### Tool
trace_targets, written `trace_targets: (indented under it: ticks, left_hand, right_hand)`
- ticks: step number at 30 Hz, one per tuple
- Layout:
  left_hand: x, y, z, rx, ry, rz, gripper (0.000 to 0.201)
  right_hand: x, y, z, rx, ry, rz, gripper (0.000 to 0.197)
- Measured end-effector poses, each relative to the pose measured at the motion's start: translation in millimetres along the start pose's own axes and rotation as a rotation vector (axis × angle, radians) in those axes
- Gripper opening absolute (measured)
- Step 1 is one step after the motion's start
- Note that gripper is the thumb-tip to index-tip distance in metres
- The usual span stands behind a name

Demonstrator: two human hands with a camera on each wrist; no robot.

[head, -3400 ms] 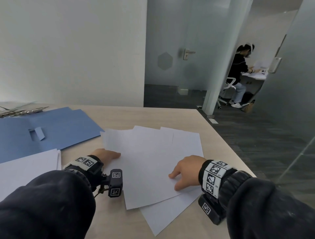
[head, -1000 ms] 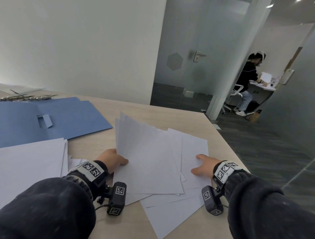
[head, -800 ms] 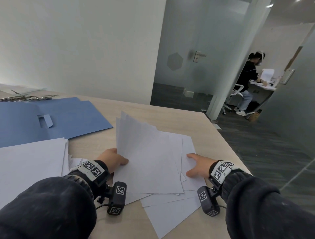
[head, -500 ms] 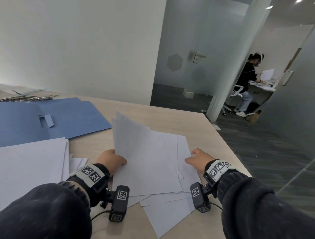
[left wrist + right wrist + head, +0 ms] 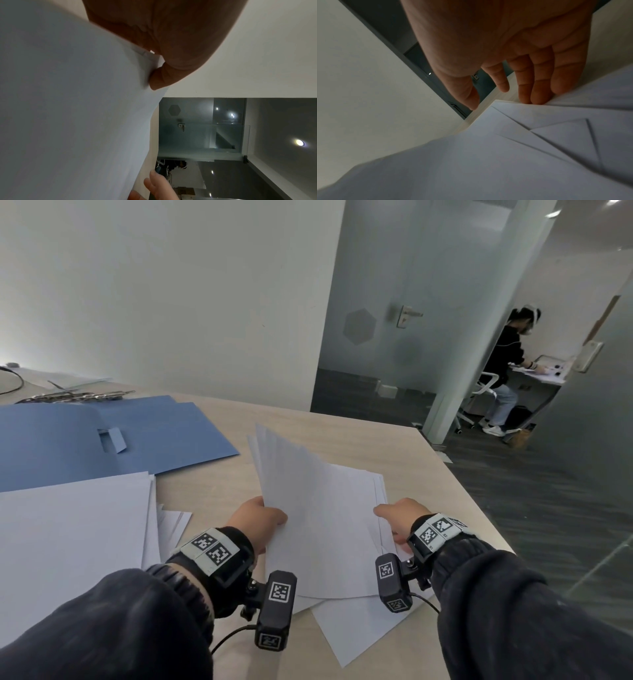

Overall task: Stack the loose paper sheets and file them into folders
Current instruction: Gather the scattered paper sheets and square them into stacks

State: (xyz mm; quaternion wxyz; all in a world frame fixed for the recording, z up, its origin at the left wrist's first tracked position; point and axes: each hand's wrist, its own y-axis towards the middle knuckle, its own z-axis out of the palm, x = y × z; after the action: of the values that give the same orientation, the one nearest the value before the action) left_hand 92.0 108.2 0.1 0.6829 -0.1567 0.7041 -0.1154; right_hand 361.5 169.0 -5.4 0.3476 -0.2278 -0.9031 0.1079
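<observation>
Lower centre of the head view: left hand pinches the left edge of the loose paper sheets, thumb on top, tilting that side up off the wooden table, likely to gather them. Right hand is mostly open, straightish fingers against the sheets' right edge, apparently squaring it. Sheets are fanned, not aligned. Open blue folder lies upper left, flat and ready; another white paper stack sits lower left.
</observation>
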Motion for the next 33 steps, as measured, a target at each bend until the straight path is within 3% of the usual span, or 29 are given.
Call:
trace_targets:
  ticks: [6,11,13,15,22,26,30,33]
  left_hand:
    - [2,-1,3,-0.046,-0.134,-0.047,0.022]
    - [2,-3,4,-0.046,-0.235,-0.066,0.021]
    - [1,-2,4,-0.029,-0.262,-0.101,0.038]
    - [-2,-4,6,-0.007,-0.279,-0.131,0.039]
    - [-4,-3,13,0.023,-0.131,-0.090,0.019]
    - [-10,-1,13,0.011,-0.095,-0.026,0.028]
    - [-12,15,0,-0.068,-0.027,-0.056,0.047]
    - [-7,29,-10,-0.101,-0.063,-0.121,0.034]
  right_hand:
    - [-4,-12,6,0.048,0.250,0.056,0.028]
    - [-6,-12,12,0.057,0.162,0.009,0.038]
    - [-7,-12,11,0.063,0.132,0.007,0.041]
    - [-5,-15,9,0.067,0.106,0.001,0.041]
    - [-4,-24,5,0.063,0.036,0.003,0.043]
    - [-2,-30,2,0.118,-0.050,-0.067,0.039]
    - [-5,-37,-1,0.162,-0.072,-0.155,0.025]
    - [-7,-38,0,0.166,-0.035,-0.156,0.034]
